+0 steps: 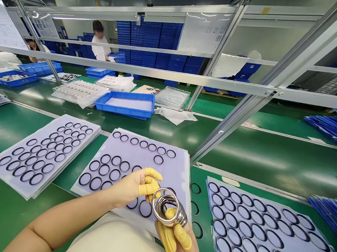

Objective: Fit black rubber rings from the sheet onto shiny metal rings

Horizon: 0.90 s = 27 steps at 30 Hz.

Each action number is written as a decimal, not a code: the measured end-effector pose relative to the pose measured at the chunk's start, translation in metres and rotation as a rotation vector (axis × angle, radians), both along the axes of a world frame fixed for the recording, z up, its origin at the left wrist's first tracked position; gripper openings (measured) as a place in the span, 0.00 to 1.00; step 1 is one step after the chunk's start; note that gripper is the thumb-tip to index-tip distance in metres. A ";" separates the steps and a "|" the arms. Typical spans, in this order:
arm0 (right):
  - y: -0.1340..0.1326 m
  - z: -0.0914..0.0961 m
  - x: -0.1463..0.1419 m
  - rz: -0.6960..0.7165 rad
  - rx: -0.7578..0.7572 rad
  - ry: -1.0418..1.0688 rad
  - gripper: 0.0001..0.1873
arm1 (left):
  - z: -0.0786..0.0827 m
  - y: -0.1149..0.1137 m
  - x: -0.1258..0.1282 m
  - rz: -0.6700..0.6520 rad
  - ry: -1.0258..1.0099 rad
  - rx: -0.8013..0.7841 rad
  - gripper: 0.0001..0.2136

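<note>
So that the rings (179,216) form one bundle, presumably, we grip them in our curled right hand (179,240), our half-open left hand (142,184) just beside, whether gripping one we cannot tell.

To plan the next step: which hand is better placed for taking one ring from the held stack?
Likely the left hand: it is close beside the ring stack, which the right hand holds.

The stacked round silver rings (180,215) look like polished, glossy metal. Thin yellow finger covers (168,240) seem rubbery, matt and wrinkled. The flat green worktop (244,151) is smooth and glossy, the slanted silver frame post (224,131) satin metal, the rectangular blue tray (122,110) smooth plastic. The pale violet rectangular sheet (171,171) looks matt, paper or film unclear.
</note>
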State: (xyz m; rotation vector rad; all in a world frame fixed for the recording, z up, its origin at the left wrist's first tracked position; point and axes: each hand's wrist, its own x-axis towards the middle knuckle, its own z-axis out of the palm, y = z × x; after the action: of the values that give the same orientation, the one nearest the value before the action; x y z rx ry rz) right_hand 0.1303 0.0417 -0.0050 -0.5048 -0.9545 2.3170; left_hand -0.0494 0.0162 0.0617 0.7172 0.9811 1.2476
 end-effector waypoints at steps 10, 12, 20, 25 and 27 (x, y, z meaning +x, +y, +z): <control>0.001 0.017 -0.008 0.084 0.136 -0.118 0.17 | -0.008 -0.003 -0.009 -0.048 0.348 0.122 0.18; 0.001 0.023 -0.007 0.145 0.196 -0.210 0.15 | -0.001 -0.006 -0.015 -0.201 0.493 0.200 0.24; 0.002 0.024 -0.012 0.251 0.802 -0.244 0.11 | 0.012 -0.008 -0.018 -0.375 0.698 0.384 0.21; 0.006 0.037 -0.018 0.260 0.995 -0.198 0.10 | 0.011 -0.008 -0.017 -0.250 0.737 0.557 0.09; 0.005 0.039 -0.020 0.281 1.017 -0.178 0.10 | 0.009 -0.008 -0.017 -0.252 0.716 0.556 0.08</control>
State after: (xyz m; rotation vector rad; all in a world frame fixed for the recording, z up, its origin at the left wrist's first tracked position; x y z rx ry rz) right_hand 0.1105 0.0469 0.0339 -0.1368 -2.1822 1.6719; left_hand -0.0665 0.0079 0.0706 1.7513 1.0615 1.0508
